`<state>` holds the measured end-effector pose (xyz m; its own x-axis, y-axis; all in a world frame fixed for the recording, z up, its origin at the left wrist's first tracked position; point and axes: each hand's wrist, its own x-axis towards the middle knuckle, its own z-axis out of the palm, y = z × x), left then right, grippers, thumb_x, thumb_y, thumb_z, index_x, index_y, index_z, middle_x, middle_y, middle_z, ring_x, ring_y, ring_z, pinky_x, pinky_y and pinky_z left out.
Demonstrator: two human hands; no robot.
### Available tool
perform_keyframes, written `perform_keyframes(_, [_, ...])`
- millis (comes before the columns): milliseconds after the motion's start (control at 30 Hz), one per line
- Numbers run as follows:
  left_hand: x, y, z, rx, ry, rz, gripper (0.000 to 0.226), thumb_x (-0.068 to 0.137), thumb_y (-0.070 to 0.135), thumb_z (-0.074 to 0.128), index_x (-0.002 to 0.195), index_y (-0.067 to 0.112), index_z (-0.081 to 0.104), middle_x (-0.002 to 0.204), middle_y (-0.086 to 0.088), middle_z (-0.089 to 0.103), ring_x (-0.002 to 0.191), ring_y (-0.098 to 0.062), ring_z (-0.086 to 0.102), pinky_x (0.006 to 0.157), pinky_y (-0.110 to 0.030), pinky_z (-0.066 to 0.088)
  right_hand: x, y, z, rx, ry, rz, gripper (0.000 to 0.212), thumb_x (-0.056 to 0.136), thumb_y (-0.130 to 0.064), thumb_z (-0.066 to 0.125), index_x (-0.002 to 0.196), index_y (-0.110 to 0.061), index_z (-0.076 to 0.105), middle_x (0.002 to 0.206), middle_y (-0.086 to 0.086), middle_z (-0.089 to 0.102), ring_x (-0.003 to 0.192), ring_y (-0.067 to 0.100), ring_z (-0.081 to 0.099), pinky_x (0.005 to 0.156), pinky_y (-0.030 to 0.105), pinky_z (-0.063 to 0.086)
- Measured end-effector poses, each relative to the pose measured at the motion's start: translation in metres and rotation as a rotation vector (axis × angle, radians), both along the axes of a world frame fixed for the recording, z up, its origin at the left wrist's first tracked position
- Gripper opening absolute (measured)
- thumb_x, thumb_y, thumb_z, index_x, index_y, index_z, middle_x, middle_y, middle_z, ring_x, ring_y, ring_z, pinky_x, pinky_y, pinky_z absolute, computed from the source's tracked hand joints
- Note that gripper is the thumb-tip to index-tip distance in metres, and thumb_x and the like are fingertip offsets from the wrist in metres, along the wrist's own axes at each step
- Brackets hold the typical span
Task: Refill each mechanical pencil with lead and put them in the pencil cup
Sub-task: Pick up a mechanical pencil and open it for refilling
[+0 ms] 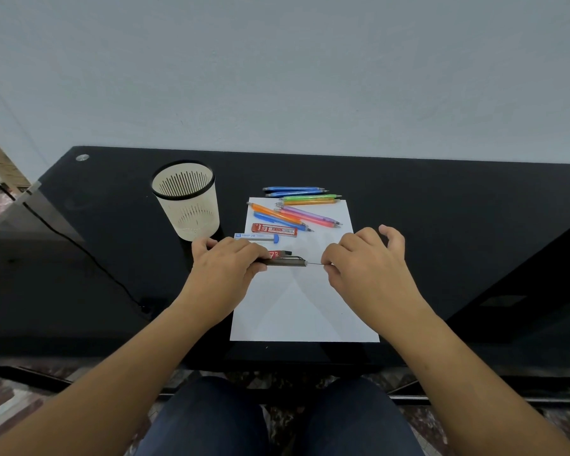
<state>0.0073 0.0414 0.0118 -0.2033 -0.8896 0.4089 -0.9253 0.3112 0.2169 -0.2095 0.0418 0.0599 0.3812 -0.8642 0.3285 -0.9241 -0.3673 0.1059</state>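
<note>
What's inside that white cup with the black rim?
Only the pencil cup's slotted inner wall shows, and nothing sticks up out of it. Its bottom is hidden behind the near wall.

I see soft, even light from overhead. The left hand (226,263) and right hand (367,258) throw pale crossing shadows on the paper (305,311). The glossy black counter (441,225) gives only a dull sheen. Wide-angle bowing bends its edges; corners look soft

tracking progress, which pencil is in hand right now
The dark grey pencil, gripped by the left hand while the right hand pinches a lead at its end; the coloured pencils all lie loose beyond it.
</note>
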Motion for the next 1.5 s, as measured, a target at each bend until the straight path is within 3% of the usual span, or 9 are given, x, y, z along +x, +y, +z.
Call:
perform_keyframes(400, [0.0,0.0,0.0,-0.009,0.007,-0.013,0.02,0.081,0.019,0.076,0.099,0.024,0.07,0.093,0.006,0.072,0.086,-0.019,0.063,0.084,-0.035,0.023,0.001,0.0,0.0,0.033,0.027,-0.008,0.024,0.056,-0.021,0.088,0.069,-0.022,0.068,0.064,-0.002,0.063,0.068,0.021,0.062,0.084,0.056,0.048])
perform_keyframes(533, [-0.002,0.001,0.003,-0.011,-0.001,-0.023,0.021,0.078,0.017,0.078,0.096,0.024,0.07,0.091,0.007,0.072,0.085,-0.019,0.064,0.083,-0.037,0.026,0.001,0.0,0.0,0.062,0.071,0.027,0.011,0.081,-0.028,0.071,0.091,-0.026,0.067,0.089,-0.003,0.067,0.092,0.019,0.06,0.102,0.054,0.033])
perform_keyframes(633, [-0.003,0.001,0.004,-0.005,-0.012,-0.025,0.022,0.077,0.018,0.079,0.097,0.024,0.07,0.093,0.006,0.072,0.087,-0.019,0.065,0.083,-0.038,0.028,0.0,-0.003,0.003,0.14,0.08,0.038,0.02,0.095,-0.033,0.052,0.113,-0.029,0.059,0.114,-0.005,0.061,0.114,0.016,0.049,0.111,0.05,0.017])
perform_keyframes(733, [-0.005,0.002,0.003,0.009,-0.017,-0.008,0.02,0.08,0.02,0.077,0.098,0.024,0.07,0.095,0.006,0.072,0.089,-0.019,0.065,0.084,-0.039,0.029,0.004,-0.003,0.005,0.122,0.062,0.037,0.03,0.085,-0.037,0.066,0.113,-0.028,0.063,0.112,-0.003,0.063,0.111,0.019,0.054,0.106,0.055,0.026])
perform_keyframes(800, [-0.006,0.002,0.004,0.035,-0.002,0.029,0.017,0.085,0.022,0.072,0.102,0.025,0.069,0.098,0.007,0.071,0.091,-0.017,0.064,0.086,-0.038,0.026,0.0,-0.005,0.005,0.086,-0.004,-0.003,0.049,0.071,-0.043,0.078,0.114,-0.026,0.064,0.11,0.0,0.065,0.105,0.023,0.058,0.101,0.058,0.032])
perform_keyframes(867, [-0.007,0.001,0.003,0.081,0.017,0.09,0.016,0.092,0.027,0.063,0.107,0.027,0.066,0.103,0.011,0.069,0.094,-0.013,0.061,0.09,-0.036,0.022,-0.006,-0.005,0.009,0.084,-0.015,-0.042,0.066,0.073,-0.05,0.072,0.131,-0.029,0.05,0.125,-0.002,0.057,0.117,0.022,0.05,0.106,0.055,0.024])
perform_keyframes(967, [-0.004,0.0,-0.002,0.102,0.097,0.151,0.011,0.095,0.032,0.057,0.105,0.029,0.06,0.1,0.015,0.066,0.089,-0.008,0.057,0.092,-0.032,0.02,-0.019,-0.008,0.015,0.152,-0.033,-0.109,0.074,0.081,-0.053,0.06,0.143,-0.032,0.026,0.138,-0.007,0.042,0.129,0.019,0.036,0.111,0.049,0.015])
perform_keyframes(1300, [-0.007,-0.002,-0.006,0.118,0.225,0.174,0.013,0.093,0.034,0.059,0.101,0.027,0.053,0.093,0.018,0.058,0.078,-0.004,0.051,0.082,-0.027,0.017,-0.02,-0.018,-0.002,0.291,0.058,-0.161,0.039,0.093,-0.042,0.05,0.132,-0.035,0.047,0.132,-0.008,0.048,0.127,0.017,0.037,0.111,0.048,0.017])
perform_keyframes(1500, [-0.001,-0.002,-0.008,-0.005,-0.009,0.099,0.014,0.087,0.023,0.069,0.099,0.025,0.065,0.095,0.009,0.067,0.082,-0.014,0.06,0.078,-0.031,0.018,-0.018,-0.031,-0.025,0.366,0.147,-0.186,0.028,0.096,-0.036,0.046,0.122,-0.033,0.057,0.122,-0.005,0.053,0.117,0.017,0.043,0.108,0.048,0.023])
